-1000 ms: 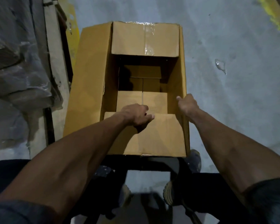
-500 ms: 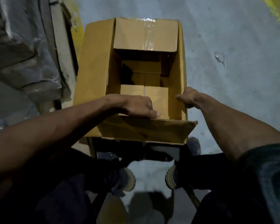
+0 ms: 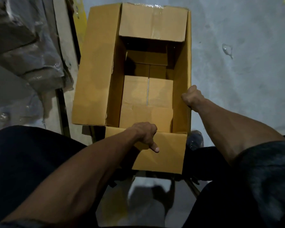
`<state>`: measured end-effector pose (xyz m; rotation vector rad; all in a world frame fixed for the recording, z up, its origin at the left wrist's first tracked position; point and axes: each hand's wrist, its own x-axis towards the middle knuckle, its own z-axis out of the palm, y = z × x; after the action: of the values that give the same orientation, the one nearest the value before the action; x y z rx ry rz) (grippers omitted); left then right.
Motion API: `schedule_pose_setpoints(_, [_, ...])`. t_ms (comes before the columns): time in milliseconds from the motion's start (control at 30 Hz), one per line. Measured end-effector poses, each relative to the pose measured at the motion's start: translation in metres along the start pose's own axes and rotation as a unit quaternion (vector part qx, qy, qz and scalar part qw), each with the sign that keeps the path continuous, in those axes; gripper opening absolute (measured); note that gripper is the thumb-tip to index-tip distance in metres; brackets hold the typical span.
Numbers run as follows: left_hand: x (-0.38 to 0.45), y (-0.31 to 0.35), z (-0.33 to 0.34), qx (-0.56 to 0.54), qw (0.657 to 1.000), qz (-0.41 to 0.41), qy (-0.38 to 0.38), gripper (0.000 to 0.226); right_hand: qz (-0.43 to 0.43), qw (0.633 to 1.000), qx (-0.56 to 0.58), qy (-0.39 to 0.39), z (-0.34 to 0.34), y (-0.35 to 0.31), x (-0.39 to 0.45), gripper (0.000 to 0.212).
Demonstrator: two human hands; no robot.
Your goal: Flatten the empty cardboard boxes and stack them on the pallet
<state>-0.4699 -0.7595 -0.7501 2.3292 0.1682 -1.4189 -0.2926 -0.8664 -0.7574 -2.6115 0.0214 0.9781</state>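
Left hand point(image 3: 144, 134) clamped on the near flap, right hand point(image 3: 192, 97) gripping the right wall of the cardboard box point(image 3: 97, 66), standing open on the floor, bottom intact, flattening barely begun

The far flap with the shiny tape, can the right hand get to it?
Probably yes. The right hand grips the box's right wall, and nothing stands between it and the far flap.

Open box point(image 3: 148, 89) interior; wrapped stacks point(image 3: 23, 46) possibly crowding left.
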Motion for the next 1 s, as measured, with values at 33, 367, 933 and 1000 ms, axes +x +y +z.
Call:
schedule_pose_setpoints(33, [0.002, -0.001, -0.002, 0.002, 1.000, 0.003, -0.002, 0.072, -0.001, 1.000, -0.003, 0.006, 0.002, 0.001, 0.003, 0.044])
schedule_pose_setpoints(367, [0.002, 0.005, 0.009, 0.071, 0.989, 0.044, 0.121, 0.030, -0.023, 0.998, 0.000, 0.065, 0.010, 0.006, 0.016, 0.038])
schedule_pose_setpoints(933, [-0.026, 0.013, 0.050, 0.065, 0.990, 0.066, 0.110, 0.030, 0.025, 0.998, -0.019, 0.062, 0.025, 0.024, -0.032, 0.039])
schedule_pose_setpoints(1000, [-0.025, 0.011, 0.035, 0.057, 0.993, 0.060, 0.084, 0.039, 0.029, 0.997, -0.023, 0.073, 0.022, 0.021, -0.033, 0.041])
